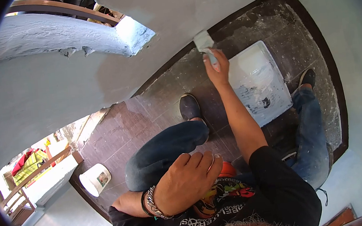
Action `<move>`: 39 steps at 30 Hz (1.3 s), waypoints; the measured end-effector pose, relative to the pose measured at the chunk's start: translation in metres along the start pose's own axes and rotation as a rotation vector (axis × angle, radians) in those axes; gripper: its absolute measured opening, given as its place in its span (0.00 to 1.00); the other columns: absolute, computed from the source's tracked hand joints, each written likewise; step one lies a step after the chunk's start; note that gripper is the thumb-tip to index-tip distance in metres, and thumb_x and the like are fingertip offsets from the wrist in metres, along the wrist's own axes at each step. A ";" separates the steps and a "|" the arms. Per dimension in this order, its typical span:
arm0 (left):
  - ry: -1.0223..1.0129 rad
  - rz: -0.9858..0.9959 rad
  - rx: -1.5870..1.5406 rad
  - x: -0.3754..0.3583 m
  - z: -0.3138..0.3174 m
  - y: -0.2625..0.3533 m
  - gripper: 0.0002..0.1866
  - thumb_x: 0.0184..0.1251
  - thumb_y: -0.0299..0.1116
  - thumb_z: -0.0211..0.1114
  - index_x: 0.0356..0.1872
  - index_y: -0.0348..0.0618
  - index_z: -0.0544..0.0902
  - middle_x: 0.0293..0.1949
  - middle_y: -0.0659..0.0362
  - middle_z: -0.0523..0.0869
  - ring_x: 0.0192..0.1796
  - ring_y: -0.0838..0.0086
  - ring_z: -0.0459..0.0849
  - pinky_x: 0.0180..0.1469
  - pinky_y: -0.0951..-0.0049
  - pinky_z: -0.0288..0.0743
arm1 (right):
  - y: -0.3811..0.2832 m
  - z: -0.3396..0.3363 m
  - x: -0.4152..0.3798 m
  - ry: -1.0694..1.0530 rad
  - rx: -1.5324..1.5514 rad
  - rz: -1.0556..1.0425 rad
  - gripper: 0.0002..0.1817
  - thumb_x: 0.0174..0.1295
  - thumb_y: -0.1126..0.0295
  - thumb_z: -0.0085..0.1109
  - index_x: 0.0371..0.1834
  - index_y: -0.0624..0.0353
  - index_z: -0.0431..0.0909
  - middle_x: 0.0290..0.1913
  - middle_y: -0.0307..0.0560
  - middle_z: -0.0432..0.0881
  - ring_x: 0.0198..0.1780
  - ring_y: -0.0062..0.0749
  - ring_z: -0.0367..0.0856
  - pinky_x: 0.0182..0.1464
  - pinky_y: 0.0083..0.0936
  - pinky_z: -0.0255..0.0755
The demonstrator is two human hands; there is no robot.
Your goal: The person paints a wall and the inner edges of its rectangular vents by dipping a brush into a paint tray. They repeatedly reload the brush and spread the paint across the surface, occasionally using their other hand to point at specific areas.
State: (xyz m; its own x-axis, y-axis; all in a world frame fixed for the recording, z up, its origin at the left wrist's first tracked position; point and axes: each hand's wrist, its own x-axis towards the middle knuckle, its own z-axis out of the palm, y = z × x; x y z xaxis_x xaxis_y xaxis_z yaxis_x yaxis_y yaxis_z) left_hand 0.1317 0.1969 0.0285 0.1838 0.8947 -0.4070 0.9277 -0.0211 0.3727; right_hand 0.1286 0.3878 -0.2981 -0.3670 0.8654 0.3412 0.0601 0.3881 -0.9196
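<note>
My right hand [218, 67] is closed around the handle of a wide paintbrush [203, 41]. The brush's pale, paint-coated head reaches the dark strip at the foot of the grey wall [170, 20]. Beside my right wrist lies a white paint tray [277, 64], with white paint toward its far end and dark smears toward its near end. My left hand [189, 181], with a chain bracelet at the wrist, is held in front of my chest. Its fingers are curled, and whatever they may hold is hidden.
A white bucket [95, 180] stands on the tiled floor [145, 117] at the left. My shoes [189, 106] are on either side of the tray. A pale wall [361, 92] curves along the right. Openings at the left show a wooden rail and colourful cloth.
</note>
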 end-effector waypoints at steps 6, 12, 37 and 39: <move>-0.039 -0.003 0.006 0.006 -0.002 0.004 0.25 0.54 0.39 0.68 0.52 0.42 0.76 0.47 0.57 0.82 0.46 0.69 0.81 0.47 0.71 0.73 | -0.045 0.012 -0.002 -0.064 0.214 -0.073 0.13 0.55 0.76 0.64 0.45 0.60 0.81 0.38 0.52 0.83 0.38 0.47 0.82 0.42 0.34 0.76; -0.058 -0.003 0.022 0.013 0.001 0.012 0.28 0.51 0.40 0.70 0.53 0.42 0.76 0.48 0.57 0.81 0.47 0.69 0.81 0.47 0.71 0.73 | -0.001 0.000 -0.019 -0.035 0.055 0.098 0.11 0.54 0.77 0.65 0.42 0.60 0.82 0.36 0.52 0.82 0.38 0.48 0.83 0.40 0.34 0.76; -0.257 -0.080 0.033 0.064 0.011 0.024 0.27 0.55 0.38 0.71 0.55 0.41 0.76 0.50 0.54 0.83 0.51 0.63 0.82 0.51 0.66 0.74 | -0.044 -0.015 0.004 -0.009 0.265 -0.067 0.15 0.53 0.76 0.65 0.46 0.57 0.81 0.38 0.51 0.80 0.37 0.50 0.80 0.41 0.36 0.76; -0.264 -0.076 0.032 0.066 0.011 0.027 0.26 0.55 0.38 0.71 0.55 0.41 0.76 0.50 0.54 0.83 0.51 0.62 0.82 0.51 0.65 0.74 | -0.021 -0.017 -0.007 0.033 0.186 -0.063 0.15 0.53 0.76 0.65 0.46 0.57 0.81 0.38 0.51 0.81 0.37 0.49 0.81 0.40 0.36 0.76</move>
State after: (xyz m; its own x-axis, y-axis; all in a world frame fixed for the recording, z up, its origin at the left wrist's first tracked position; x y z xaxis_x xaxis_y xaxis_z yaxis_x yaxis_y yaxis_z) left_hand 0.1727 0.2507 0.0025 0.1880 0.7472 -0.6375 0.9511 0.0233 0.3079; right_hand 0.1457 0.3787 -0.2776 -0.3343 0.8523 0.4022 -0.1354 0.3789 -0.9155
